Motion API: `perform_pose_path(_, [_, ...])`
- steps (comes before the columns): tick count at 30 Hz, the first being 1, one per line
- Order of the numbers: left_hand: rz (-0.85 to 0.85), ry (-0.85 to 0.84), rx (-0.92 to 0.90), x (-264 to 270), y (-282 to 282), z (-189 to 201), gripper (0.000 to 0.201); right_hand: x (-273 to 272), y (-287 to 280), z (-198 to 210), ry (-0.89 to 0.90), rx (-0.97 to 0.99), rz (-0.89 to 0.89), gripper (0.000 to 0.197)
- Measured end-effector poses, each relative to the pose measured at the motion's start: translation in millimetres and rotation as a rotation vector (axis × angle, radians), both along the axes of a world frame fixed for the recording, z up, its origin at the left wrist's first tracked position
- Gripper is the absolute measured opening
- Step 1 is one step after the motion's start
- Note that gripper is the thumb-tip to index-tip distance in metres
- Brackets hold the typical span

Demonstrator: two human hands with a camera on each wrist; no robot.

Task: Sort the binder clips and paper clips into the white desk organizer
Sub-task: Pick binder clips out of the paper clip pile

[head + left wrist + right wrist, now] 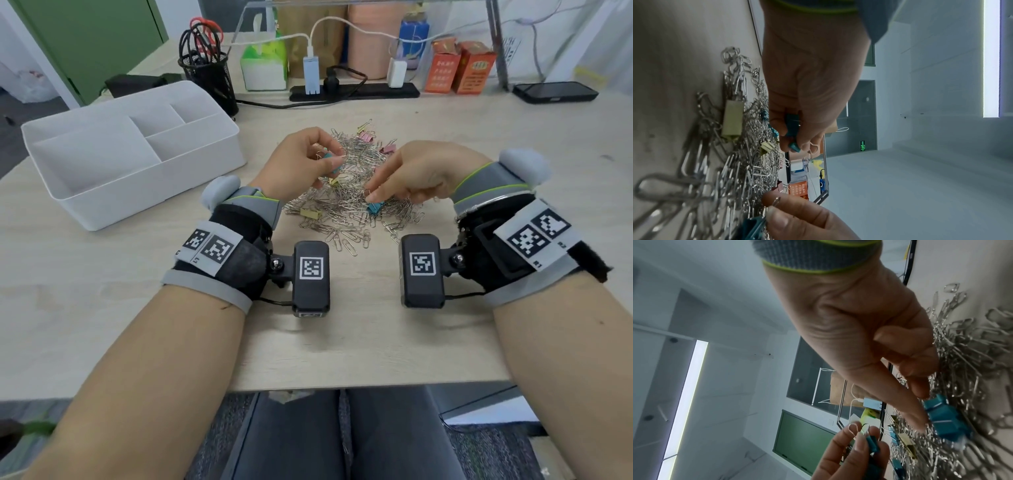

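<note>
A heap of silver paper clips lies mid-desk with coloured binder clips mixed in. My left hand hovers over the heap's far left part, its fingers curled round teal binder clips, which also show in the left wrist view and the right wrist view. My right hand is low on the heap's near right side. Its thumb and forefinger pinch the wire handle of another teal binder clip, seen close up in the right wrist view. The white desk organizer stands to the left with its compartments bare.
Yellow binder clips and pink binder clips lie in the heap. Behind it are a black mesh pen cup, a power strip with chargers, orange boxes and a phone. The desk's front edge is near my lap.
</note>
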State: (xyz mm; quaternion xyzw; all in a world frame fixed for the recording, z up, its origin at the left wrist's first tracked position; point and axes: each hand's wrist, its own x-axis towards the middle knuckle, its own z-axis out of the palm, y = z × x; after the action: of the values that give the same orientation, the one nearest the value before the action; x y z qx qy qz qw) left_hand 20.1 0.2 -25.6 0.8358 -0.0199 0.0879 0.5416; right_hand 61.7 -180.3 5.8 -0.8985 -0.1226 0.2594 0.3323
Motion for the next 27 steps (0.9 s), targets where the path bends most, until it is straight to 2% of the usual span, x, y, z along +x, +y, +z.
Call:
perform_pose_path(5, [0.032,0.004,0.005,0.6,1.3,-1.5,0.015,-0.2,-0.7,-3.4,0.024,0.065,0.019,0.008])
perform_pose_path(11, [0.109,0.008,-0.055,0.9,2.2,-1.6,0.016,5.4,-6.0,-2.4,-0.070,0.393,-0.114,0.007])
perform_pose_path(14, [0.172,-0.009,-0.057,0.4,2.7,0.0,0.012,6.5,-6.6,-3.8,-0.092,0.482,-0.157,0.009])
perform_pose_path(17, [0.160,-0.001,-0.028,0.9,3.1,0.0,0.014,7.5,-3.4,-5.5,-0.098,0.534,-0.165,0.008])
perform_pose_path(20, [0.126,0.035,0.000,-0.3,1.4,-0.7,0.004,7.7,3.6,-8.7,-0.117,0.573,-0.153,0.011])
perform_pose_path(27, [0.096,0.061,0.065,-2.0,5.4,2.4,0.023,10.0,34.1,-1.1,-0.221,0.563,-0.067,0.011])
